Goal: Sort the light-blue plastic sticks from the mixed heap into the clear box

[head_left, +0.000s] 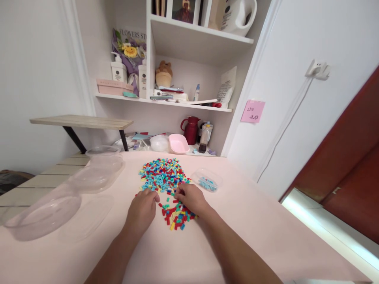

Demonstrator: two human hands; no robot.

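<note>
A heap of small coloured beads (163, 173), blue, red, yellow and green, lies in the middle of a pale pink table (254, 221). My left hand (142, 209) rests knuckles-up at the heap's near left edge, fingers curled onto the beads. My right hand (189, 198) lies on the near right part of the heap, fingertips pinched among the beads. What either hand holds is hidden by the fingers. A small clear dish (207, 182) with blue beads in it sits just right of the heap.
Clear plastic bowls (99, 173) and a clear lid (44, 215) stand on the left. A pink container (178, 143), a red jug (191, 130) and bottles crowd the shelf behind. A white wall and a red door (352, 173) close the right side.
</note>
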